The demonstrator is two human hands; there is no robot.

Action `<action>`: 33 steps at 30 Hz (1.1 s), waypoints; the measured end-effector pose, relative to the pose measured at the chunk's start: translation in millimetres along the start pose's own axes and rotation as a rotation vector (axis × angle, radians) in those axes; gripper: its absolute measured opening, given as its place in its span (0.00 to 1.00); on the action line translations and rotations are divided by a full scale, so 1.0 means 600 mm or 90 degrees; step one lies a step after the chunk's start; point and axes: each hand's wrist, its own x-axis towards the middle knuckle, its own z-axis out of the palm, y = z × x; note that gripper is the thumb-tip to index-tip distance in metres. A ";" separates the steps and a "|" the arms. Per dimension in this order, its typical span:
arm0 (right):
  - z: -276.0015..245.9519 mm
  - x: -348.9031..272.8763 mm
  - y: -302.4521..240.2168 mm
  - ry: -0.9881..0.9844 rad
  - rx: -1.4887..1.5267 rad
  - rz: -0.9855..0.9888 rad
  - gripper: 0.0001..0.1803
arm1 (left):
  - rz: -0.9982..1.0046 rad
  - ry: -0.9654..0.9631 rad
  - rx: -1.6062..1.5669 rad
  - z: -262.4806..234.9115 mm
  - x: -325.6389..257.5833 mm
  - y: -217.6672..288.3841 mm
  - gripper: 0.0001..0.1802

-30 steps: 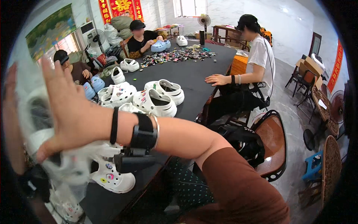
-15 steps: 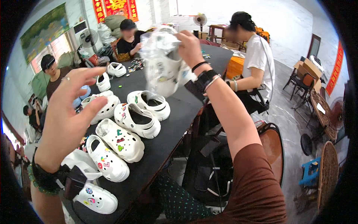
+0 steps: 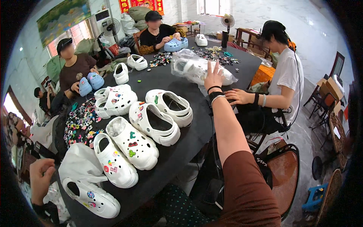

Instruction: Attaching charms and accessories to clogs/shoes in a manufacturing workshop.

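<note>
Caution: the film around the bagged white clogs [image 3: 197,71] may slip under an uneven push, scattering the charm pile [image 3: 162,59] or striking the co-worker's hand [image 3: 239,97] nearby. The bagged white clogs lie on the bench [image 3: 202,113], under your right hand [image 3: 214,77]. Your right arm extends forward, fingers spread on the film, unclenched. Your left hand [image 3: 41,177] is loosely curled, no object visible; you cannot confirm fingertip contact.

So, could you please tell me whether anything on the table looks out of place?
Possibly one small green piece: it lies alone on the dark tabletop, apart from the heaped colourful charms.
</note>
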 end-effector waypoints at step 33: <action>-0.478 -0.902 -0.602 -0.489 0.416 -1.009 0.31 | -0.815 0.551 0.259 -0.225 -0.628 -0.838 0.54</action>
